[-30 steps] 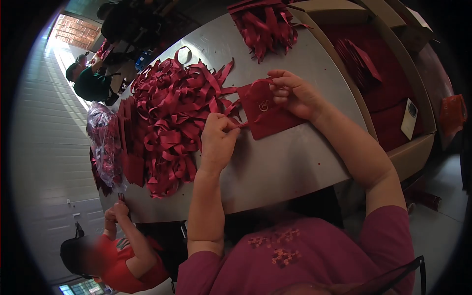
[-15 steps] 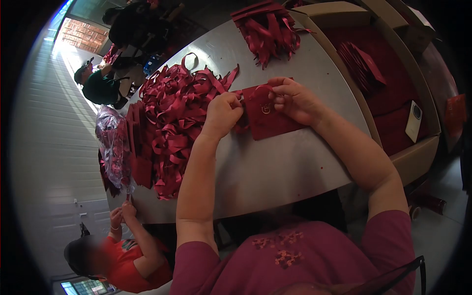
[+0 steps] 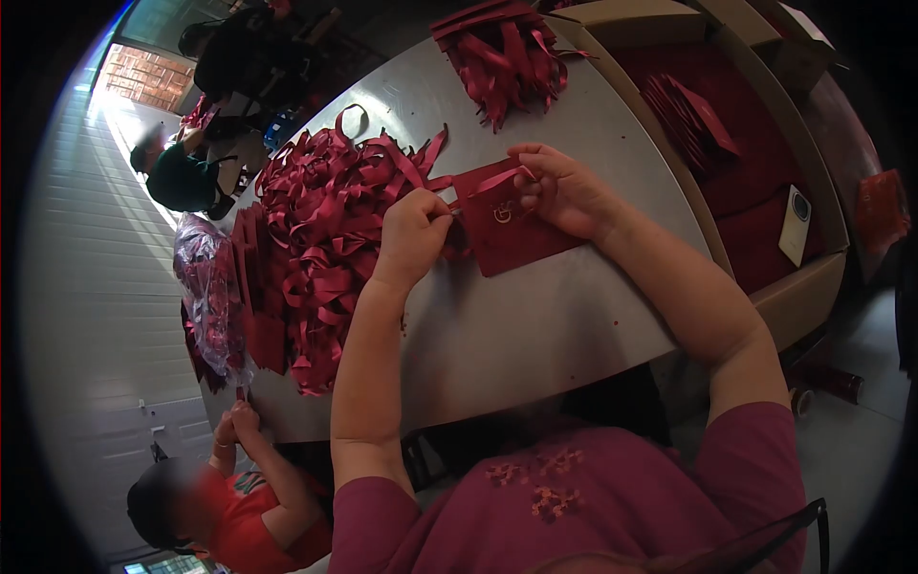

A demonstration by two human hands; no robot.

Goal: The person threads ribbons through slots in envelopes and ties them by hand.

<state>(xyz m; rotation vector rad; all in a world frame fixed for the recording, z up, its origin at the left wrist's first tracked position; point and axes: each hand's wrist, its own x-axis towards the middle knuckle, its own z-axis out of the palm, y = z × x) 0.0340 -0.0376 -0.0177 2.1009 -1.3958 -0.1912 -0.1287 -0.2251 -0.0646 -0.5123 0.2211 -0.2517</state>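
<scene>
the red bag (image 3: 516, 234) lies between both hands, toward the table's (image 3: 535, 335) right edge. the right hand (image 3: 566, 191) pinches the ribbon (image 3: 495, 183) across its upper face; the left hand (image 3: 413, 235) grips ribbon beside its left side.

Table (image 3: 535, 325) in front. Bag (image 3: 526, 244) on it, L hand (image 3: 418, 234) at bag's L edge, R hand (image 3: 566, 196) over its R part; ribbon (image 3: 497, 180) across bag to R hand. Pile (image 3: 320, 225) L of bag, packets (image 3: 258, 306) just L of pile, plastic sack (image 3: 203, 277) L of those. Ribboned stack (image 3: 502, 57) behind bag, far side. Box (image 3: 798, 304) along table's R edge; inside, bundle (image 3: 690, 124) twd back, phone (image 3: 795, 227) nearer & more R.
</scene>
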